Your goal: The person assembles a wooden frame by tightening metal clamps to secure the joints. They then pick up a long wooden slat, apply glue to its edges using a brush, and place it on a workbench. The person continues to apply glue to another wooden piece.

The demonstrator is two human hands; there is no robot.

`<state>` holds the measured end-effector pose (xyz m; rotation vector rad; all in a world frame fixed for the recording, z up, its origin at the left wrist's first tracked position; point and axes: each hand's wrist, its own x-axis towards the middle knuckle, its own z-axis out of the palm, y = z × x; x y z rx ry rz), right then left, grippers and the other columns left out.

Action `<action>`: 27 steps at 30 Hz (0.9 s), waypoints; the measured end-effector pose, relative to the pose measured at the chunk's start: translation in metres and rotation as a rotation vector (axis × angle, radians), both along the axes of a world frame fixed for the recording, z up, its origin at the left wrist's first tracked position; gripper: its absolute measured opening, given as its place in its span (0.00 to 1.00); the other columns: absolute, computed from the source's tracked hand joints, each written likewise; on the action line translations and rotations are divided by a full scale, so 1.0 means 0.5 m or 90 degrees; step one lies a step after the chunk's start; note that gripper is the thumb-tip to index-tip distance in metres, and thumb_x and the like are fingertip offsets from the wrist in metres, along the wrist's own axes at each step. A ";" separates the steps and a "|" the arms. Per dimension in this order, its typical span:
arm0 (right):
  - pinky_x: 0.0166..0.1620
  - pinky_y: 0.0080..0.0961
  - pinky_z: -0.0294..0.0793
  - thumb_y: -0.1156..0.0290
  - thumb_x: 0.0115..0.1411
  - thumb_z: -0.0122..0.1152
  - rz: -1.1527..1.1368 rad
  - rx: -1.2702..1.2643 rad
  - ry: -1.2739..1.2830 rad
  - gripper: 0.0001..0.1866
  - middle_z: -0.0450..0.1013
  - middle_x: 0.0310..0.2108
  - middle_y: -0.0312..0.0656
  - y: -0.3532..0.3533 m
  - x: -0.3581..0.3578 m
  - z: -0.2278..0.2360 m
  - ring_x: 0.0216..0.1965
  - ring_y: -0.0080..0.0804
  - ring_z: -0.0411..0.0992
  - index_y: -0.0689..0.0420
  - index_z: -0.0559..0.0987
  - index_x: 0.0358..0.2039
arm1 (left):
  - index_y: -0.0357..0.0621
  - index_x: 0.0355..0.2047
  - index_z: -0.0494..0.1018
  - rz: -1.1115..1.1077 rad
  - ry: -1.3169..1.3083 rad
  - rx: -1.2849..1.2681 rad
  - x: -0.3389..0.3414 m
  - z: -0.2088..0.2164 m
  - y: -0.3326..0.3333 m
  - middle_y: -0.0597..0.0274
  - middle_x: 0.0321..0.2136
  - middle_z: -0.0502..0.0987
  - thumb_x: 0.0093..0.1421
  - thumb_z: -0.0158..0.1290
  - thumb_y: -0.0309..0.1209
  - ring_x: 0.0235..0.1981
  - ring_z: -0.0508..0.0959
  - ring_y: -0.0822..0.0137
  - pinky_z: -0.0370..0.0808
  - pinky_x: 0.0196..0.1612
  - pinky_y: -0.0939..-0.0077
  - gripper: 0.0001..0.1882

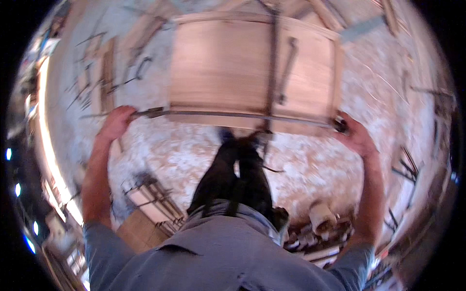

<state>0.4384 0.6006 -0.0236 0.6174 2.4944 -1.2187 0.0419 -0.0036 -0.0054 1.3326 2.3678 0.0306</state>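
A long bar clamp [218,115] lies crosswise along the near edge of a wooden panel [221,63], spanning its full width. My left hand [117,122] is closed around the clamp's left end, beyond the panel's side. My right hand [358,134] grips the dark fitting at the other end, beside the panel's near right corner. A second dark bar clamp [273,63] runs over the panel from far to near, crossing the first. On the panel's right part rests a slender dark tool [290,70], too blurred to name.
Wooden boards [107,72] and several clamps [141,68] lie on the pale, dusty floor to the left. Stacked wood pieces [153,201] sit near my left side. A whitish cylindrical container [322,217] stands by scrap wood near my right elbow.
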 end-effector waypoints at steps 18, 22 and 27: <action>0.41 0.32 0.72 0.56 0.54 0.65 -0.002 0.075 -0.109 0.24 0.74 0.31 0.49 -0.013 0.006 0.010 0.35 0.38 0.74 0.66 0.76 0.39 | 0.44 0.35 0.71 0.045 0.023 -0.013 0.058 0.054 0.011 0.55 0.30 0.75 0.53 0.54 0.24 0.36 0.75 0.50 0.72 0.38 0.57 0.08; 0.40 0.32 0.72 0.56 0.53 0.66 -0.003 0.088 -0.053 0.24 0.74 0.29 0.49 -0.010 0.015 -0.006 0.33 0.37 0.72 0.66 0.76 0.39 | 0.44 0.35 0.72 0.049 0.010 -0.027 0.052 0.044 0.009 0.54 0.30 0.75 0.53 0.54 0.25 0.36 0.75 0.49 0.72 0.38 0.56 0.08; 0.42 0.34 0.72 0.54 0.53 0.66 -0.023 0.066 -0.101 0.26 0.75 0.33 0.52 -0.005 0.011 0.002 0.36 0.38 0.74 0.66 0.76 0.40 | 0.45 0.36 0.73 0.060 0.016 -0.055 0.050 0.026 0.004 0.55 0.32 0.76 0.55 0.53 0.28 0.38 0.76 0.51 0.72 0.42 0.57 0.08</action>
